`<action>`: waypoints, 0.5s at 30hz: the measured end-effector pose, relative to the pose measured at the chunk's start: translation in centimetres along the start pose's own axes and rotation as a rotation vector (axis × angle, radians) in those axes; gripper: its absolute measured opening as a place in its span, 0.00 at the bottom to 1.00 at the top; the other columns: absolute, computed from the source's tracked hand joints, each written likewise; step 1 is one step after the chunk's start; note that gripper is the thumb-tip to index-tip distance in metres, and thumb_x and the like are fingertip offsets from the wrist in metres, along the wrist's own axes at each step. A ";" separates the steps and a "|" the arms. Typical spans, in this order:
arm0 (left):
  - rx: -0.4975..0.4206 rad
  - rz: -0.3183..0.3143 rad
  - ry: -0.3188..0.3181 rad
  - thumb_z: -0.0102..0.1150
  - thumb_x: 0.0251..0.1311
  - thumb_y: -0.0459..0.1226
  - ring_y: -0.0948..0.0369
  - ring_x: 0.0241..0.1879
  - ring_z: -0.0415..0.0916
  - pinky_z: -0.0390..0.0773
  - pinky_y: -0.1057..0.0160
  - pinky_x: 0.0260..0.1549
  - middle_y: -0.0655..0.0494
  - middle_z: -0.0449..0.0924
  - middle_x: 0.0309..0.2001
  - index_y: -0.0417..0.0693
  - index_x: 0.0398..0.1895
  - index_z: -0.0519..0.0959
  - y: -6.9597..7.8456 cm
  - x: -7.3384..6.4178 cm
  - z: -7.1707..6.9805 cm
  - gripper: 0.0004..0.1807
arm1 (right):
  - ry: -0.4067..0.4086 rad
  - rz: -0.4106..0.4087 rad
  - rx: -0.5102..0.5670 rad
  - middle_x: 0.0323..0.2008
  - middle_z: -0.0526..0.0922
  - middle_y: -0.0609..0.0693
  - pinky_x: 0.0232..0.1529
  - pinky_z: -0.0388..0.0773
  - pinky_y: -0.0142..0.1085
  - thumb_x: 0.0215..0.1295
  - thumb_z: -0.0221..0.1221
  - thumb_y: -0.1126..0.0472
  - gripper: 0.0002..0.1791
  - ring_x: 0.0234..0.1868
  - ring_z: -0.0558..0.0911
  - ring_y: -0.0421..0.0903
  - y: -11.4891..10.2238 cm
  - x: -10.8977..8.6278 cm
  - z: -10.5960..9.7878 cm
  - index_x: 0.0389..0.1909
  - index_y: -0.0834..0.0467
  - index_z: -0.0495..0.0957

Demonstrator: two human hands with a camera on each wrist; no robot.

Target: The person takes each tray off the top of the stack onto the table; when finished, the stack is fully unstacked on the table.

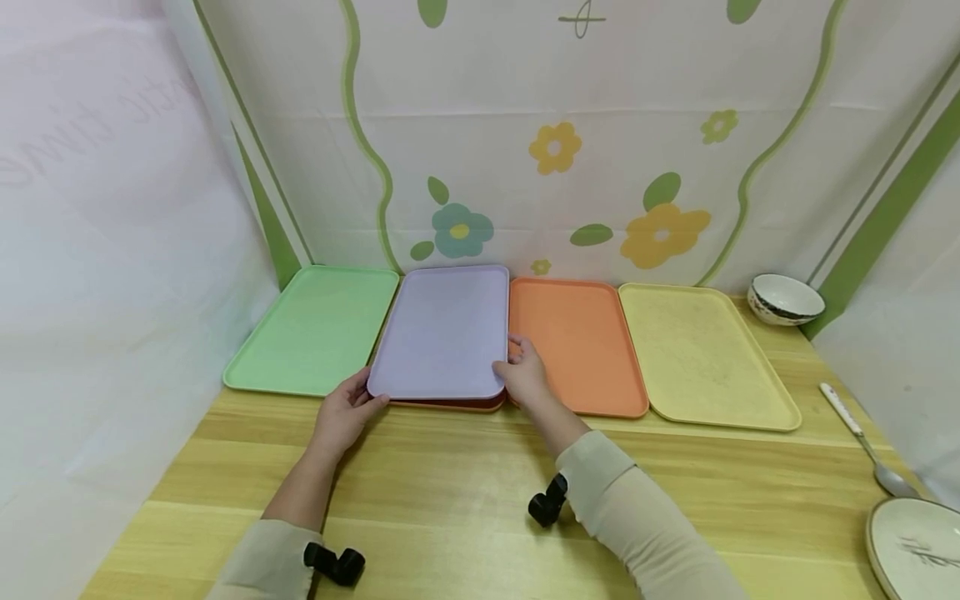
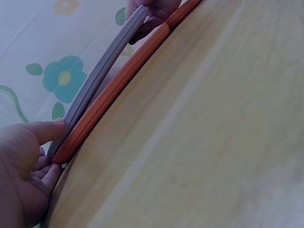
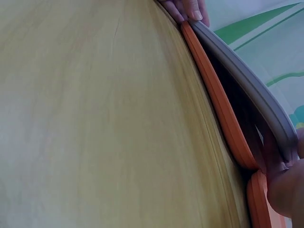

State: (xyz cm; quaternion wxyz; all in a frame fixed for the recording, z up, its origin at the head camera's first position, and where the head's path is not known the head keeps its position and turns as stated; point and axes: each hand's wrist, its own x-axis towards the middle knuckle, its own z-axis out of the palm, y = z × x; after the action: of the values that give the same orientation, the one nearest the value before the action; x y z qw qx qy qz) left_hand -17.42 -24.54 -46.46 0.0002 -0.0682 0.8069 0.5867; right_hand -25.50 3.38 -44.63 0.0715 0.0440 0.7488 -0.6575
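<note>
A light purple tray (image 1: 442,333) lies over an orange tray (image 1: 465,406), whose front rim shows beneath it. My left hand (image 1: 341,421) grips the purple tray's front left corner, thumb on its rim; in the left wrist view its fingers reach down to the lower tray's corner. With the thumb on top and fingers underneath, my right hand (image 1: 525,375) holds the purple tray's right edge near the front. In the right wrist view, a dark gap between the purple tray (image 3: 251,85) and the orange tray (image 3: 218,99) widens toward the right hand.
A green tray (image 1: 315,333) lies to the left, with another orange tray (image 1: 577,350) and a yellow tray (image 1: 705,358) to the right. At the right side are a bowl (image 1: 783,298), a spoon (image 1: 862,442) and a plate (image 1: 918,542). Patterned cloth (image 1: 495,150) hangs behind.
</note>
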 end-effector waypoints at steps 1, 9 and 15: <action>0.000 0.002 -0.005 0.61 0.65 0.36 0.46 0.73 0.58 0.64 0.54 0.69 0.36 0.58 0.73 0.36 0.75 0.55 0.0 0.0 0.0 0.39 | 0.015 -0.005 0.009 0.55 0.79 0.69 0.56 0.82 0.45 0.62 0.56 0.74 0.36 0.56 0.80 0.59 0.0 0.0 0.0 0.72 0.58 0.60; -0.003 -0.011 -0.026 0.60 0.65 0.34 0.45 0.74 0.55 0.63 0.53 0.70 0.36 0.54 0.75 0.33 0.75 0.53 0.4 -0.2 -0.1 0.40 | 0.097 -0.044 0.085 0.54 0.79 0.72 0.53 0.84 0.47 0.58 0.55 0.76 0.36 0.54 0.82 0.61 -0.3 0.1 -1.6 0.70 0.60 0.65; 0.011 -0.024 -0.019 0.58 0.65 0.30 0.44 0.73 0.58 0.65 0.53 0.68 0.34 0.57 0.73 0.33 0.75 0.53 0.6 -0.3 -0.1 0.38 | 0.096 -0.043 0.081 0.52 0.80 0.71 0.48 0.86 0.41 0.58 0.56 0.75 0.35 0.47 0.84 0.52 -1.1 0.2 -3.9 0.69 0.59 0.67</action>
State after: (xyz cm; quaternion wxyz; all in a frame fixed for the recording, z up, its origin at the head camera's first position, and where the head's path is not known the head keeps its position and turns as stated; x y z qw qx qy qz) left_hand -17.19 -24.42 -45.83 0.0151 -0.0725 0.8091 0.5829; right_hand -26.04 7.10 -43.06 0.0192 0.0623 0.7248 -0.6859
